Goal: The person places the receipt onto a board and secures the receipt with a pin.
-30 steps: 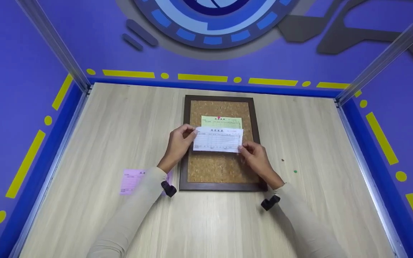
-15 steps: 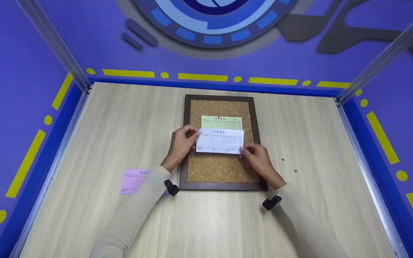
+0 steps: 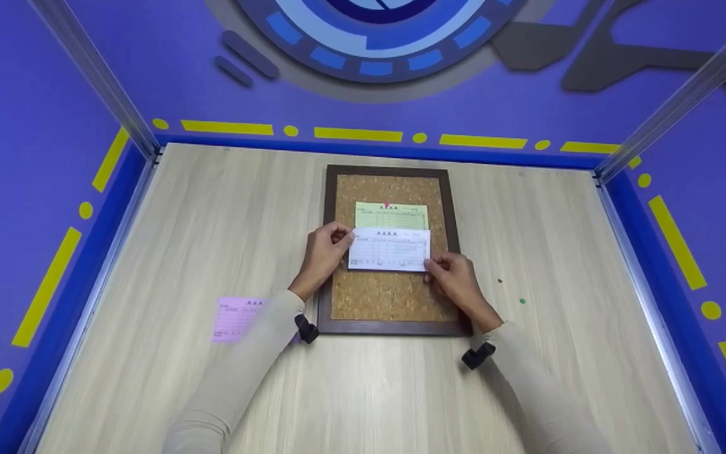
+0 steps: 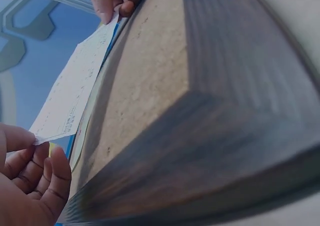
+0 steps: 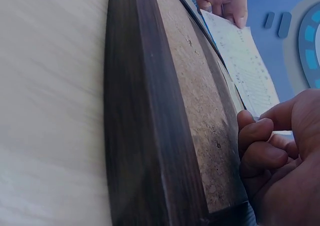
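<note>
A white printed form [image 3: 389, 250] is stretched between both hands over a cork board [image 3: 388, 296] with a dark wooden frame. My left hand [image 3: 325, 252] pinches its upper left corner between thumb and fingers. At the lower right corner my right hand [image 3: 454, 277] pinches the paper. Behind the white form's top edge shows a green printed form [image 3: 391, 215], held by a pink pushpin [image 3: 387, 205]. Both wrist views show the white sheet raised off the cork, its shadow falling on the board.
A pink-purple printed form [image 3: 234, 318] lies on the table left of the board, partly under the left sleeve. To the right lie a green pushpin [image 3: 522, 301] and a small dark brownish piece [image 3: 500, 280]. Blue walls enclose the table [image 3: 369, 391].
Both hands have shifted the white form slightly right and down, and it lies more level. The grip on it stays the same.
</note>
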Action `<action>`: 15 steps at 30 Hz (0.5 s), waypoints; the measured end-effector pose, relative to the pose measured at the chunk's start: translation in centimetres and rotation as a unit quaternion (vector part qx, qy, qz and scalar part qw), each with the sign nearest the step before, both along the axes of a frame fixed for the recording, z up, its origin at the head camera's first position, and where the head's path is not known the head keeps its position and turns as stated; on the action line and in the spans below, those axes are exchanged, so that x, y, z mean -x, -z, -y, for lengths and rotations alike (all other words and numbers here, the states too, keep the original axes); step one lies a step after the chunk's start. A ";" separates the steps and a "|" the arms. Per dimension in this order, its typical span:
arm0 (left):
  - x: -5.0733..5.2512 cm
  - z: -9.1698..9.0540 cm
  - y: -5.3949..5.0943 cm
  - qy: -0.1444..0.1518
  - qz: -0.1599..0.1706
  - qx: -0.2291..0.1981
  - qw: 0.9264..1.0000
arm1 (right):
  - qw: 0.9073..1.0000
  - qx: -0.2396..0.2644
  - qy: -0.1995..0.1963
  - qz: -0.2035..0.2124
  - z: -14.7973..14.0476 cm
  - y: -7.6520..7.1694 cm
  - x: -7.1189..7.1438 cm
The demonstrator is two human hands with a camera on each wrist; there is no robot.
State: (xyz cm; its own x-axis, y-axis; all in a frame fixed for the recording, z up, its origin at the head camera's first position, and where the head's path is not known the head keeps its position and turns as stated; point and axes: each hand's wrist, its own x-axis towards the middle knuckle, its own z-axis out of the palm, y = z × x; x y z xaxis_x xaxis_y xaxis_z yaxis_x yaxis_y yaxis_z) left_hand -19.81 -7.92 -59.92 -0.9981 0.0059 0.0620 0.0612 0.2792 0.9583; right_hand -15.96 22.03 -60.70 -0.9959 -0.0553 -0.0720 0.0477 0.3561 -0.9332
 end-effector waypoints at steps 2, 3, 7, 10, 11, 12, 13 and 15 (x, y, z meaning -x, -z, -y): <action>0.1 -0.2 0.2 0.001 -0.009 0.019 1.000 | 1.000 -0.005 0.002 0.002 -0.1 0.0 0.0; 0.2 -0.3 0.3 0.001 -0.012 0.028 1.000 | 1.000 -0.007 0.003 0.002 -0.1 0.0 0.0; 0.3 -0.6 0.5 0.002 -0.010 0.055 0.998 | 1.000 -0.014 0.008 0.005 -0.2 0.0 0.0; 0.3 -0.8 0.5 0.005 -0.008 0.071 0.997 | 1.000 -0.016 0.013 0.009 -0.4 0.1 0.0; 0.3 -0.8 0.5 0.007 -0.008 0.075 0.997 | 1.000 -0.017 0.015 0.011 -0.4 0.1 0.0; 0.3 -0.8 0.5 0.007 -0.008 0.077 0.997 | 1.000 -0.021 0.015 0.013 -0.4 0.1 0.1; 0.4 -0.9 0.5 0.008 -0.008 0.079 0.997 | 0.999 -0.023 0.016 0.017 -0.5 0.1 0.1; 0.4 -0.9 0.6 0.008 -0.008 0.084 0.996 | 0.999 -0.025 0.017 0.024 -0.5 0.1 0.1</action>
